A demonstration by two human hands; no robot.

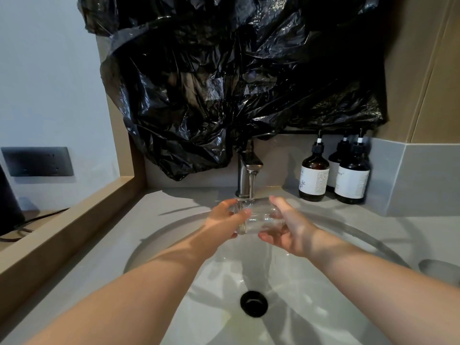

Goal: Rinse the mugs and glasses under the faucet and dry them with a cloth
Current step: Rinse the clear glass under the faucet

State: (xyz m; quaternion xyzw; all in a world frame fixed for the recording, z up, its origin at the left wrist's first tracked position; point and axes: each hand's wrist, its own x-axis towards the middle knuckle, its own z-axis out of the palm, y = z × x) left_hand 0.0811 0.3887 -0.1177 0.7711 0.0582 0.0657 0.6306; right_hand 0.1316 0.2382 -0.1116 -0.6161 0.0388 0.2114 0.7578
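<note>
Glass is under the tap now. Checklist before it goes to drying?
1. Water from the faucet lands on the glass: ok.
2. Left hand and right hand both grip the glass: ok.
3. Glass is held over the sink: ok.
4. Inside of the glass fully rinsed: cannot tell.
5. Drying cloth at hand: cannot tell, none in view.
6. Bottles at the back right stand apart from the hands: ok.
</note>
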